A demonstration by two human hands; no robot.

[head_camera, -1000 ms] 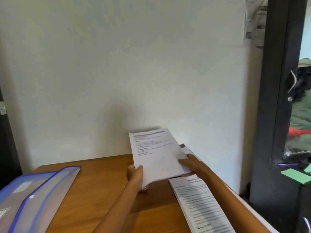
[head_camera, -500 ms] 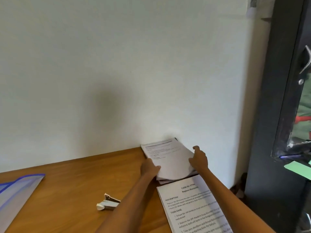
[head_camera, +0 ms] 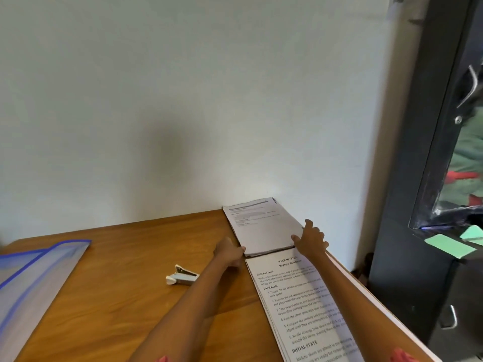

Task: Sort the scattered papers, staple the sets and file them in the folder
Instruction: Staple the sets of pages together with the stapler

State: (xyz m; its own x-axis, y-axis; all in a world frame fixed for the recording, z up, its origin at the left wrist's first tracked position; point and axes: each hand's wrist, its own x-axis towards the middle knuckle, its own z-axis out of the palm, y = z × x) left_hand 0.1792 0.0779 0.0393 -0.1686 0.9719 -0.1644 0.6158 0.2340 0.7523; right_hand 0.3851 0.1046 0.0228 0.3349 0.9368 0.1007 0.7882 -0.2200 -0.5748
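White printed paper stack (head_camera: 262,227) lies flat at the far right corner of the brown wooden table (head_camera: 117,296), against the wall. Left hand (head_camera: 228,253) touches its near-left corner, fingers relaxed; right hand (head_camera: 311,240) rests on its right edge, fingers spread. Small grey stapler (head_camera: 182,275) lies nearby.

Plain off-white painted wall (head_camera: 183,100), smooth, with a soft grey shadow patch low at centre. Warm brown wooden tabletop (head_camera: 109,296) with visible grain, its far edge set against the wall. Dark grey metal door frame (head_camera: 407,205) at right, upright, scuffed along its lower edge. Glazed door panel (head_camera: 467,163) within the frame, carrying a curved silver metal handle (head_camera: 470,87). Pale green paper slips (head_camera: 449,245) beside the frame's lower part. Daylight is even and diffuse.
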